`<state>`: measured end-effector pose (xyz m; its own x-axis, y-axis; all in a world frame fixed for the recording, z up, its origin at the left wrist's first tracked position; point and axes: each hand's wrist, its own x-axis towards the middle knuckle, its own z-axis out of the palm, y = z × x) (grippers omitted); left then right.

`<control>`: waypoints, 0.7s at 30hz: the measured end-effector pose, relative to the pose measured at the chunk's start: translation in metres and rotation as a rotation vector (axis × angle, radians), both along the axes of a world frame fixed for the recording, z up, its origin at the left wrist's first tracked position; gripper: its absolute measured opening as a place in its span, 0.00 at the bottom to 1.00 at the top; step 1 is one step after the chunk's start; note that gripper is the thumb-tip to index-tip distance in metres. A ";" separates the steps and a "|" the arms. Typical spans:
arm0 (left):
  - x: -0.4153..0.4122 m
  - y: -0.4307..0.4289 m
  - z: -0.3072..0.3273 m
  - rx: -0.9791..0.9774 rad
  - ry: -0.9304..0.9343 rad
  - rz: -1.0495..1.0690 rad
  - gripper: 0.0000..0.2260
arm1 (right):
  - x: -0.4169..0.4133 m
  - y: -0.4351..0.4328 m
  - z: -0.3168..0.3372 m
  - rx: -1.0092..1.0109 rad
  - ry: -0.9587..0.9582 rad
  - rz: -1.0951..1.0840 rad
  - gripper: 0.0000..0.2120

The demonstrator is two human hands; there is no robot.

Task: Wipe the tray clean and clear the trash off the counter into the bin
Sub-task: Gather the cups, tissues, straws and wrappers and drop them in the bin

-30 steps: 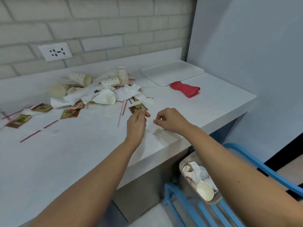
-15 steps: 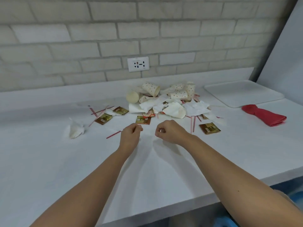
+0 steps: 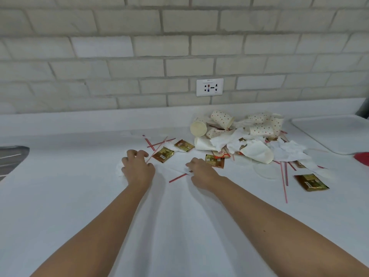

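My left hand (image 3: 137, 166) lies over a crumpled white tissue (image 3: 119, 169) on the white counter (image 3: 79, 196), fingers curled down around it. My right hand (image 3: 201, 172) has curled fingers that pinch a small white scrap (image 3: 187, 170), right at the end of a red straw (image 3: 177, 177). Behind the hands lies a trash pile (image 3: 239, 136) of dotted paper cups, napkins, gold sachets and more straws. The white tray (image 3: 329, 134) sits at the far right, with a red cloth (image 3: 362, 157) at its front corner. The bin is out of view.
A gold sachet (image 3: 163, 154) and crossed straws (image 3: 153, 142) lie just beyond my left hand. Another sachet (image 3: 310, 182) lies at the right. A dark metal edge (image 3: 12, 156) shows at the far left. A wall socket (image 3: 209, 86) sits in the brick wall.
The view has swung left, away from the bin and the counter edge. My left hand has moved left onto the crumpled tissue. My right hand has come down to the red straw's end.
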<state>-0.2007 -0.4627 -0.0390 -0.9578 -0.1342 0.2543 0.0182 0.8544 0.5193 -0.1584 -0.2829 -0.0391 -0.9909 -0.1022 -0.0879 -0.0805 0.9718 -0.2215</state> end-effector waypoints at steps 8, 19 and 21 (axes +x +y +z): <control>-0.036 -0.027 -0.018 -0.192 -0.285 0.059 0.19 | -0.025 -0.009 0.002 0.213 -0.060 0.069 0.13; -0.054 -0.003 -0.001 0.086 -0.082 0.043 0.17 | -0.027 -0.019 -0.001 0.159 -0.245 0.030 0.15; -0.058 0.010 0.006 0.135 -0.058 -0.017 0.17 | -0.031 -0.015 0.001 0.098 -0.269 0.006 0.16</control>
